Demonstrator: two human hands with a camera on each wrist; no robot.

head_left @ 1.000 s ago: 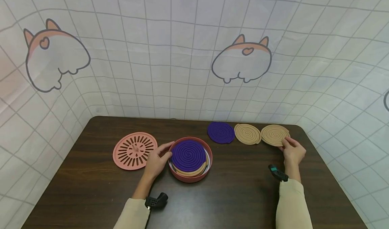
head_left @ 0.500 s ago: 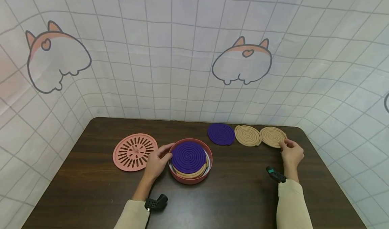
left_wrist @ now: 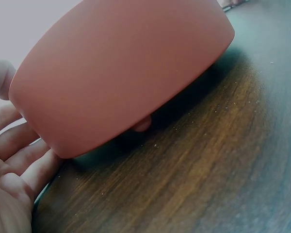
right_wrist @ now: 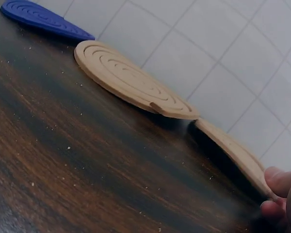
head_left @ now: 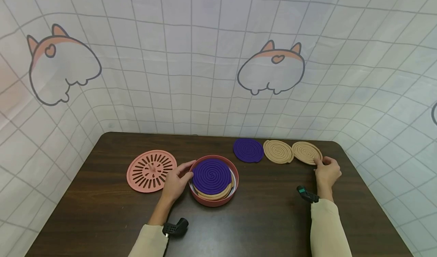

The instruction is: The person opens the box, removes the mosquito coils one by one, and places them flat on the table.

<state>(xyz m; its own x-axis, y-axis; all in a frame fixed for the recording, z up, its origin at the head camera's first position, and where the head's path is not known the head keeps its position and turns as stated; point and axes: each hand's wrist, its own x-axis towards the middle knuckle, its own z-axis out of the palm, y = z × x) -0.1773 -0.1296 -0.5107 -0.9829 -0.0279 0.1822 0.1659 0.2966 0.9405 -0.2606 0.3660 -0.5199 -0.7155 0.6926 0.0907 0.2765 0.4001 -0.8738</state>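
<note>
Ranging from left to right across a dark, wood-grained table (head_left: 266, 219), the items lie as follows: a slotted pink lid (head_left: 151, 171) rests at far left, off the bowl; just beside it, the left hand (head_left: 175, 183) grips the left side of a red bowl (head_left: 212, 202), thumb at the rim and fingers against the outer wall, some fingertips being hidden in the left wrist view; within the bowl, a stacked purple mat (head_left: 211, 176) of spiral form lies uppermost, the edge of a stacked tan mat (head_left: 216, 196) showing beneath it; farther right, near the table's back edge, a loose purple mat (head_left: 248, 150) lies next to a middle tan mat (head_left: 278, 151); the end tan mat (head_left: 306, 152), last in the row, meets or nearly meets its neighbour on one side, while on the other the right hand (head_left: 327, 172) pinches its edge between thumb and finger; in the right wrist view this mat appears slightly tilted, with shadow beneath. The step in hand is judged to be the handling of the end tan mat, whether setting down or taking up cannot be told; the next move would call for a light, controlled pinch, with the bowl held steady.
</note>
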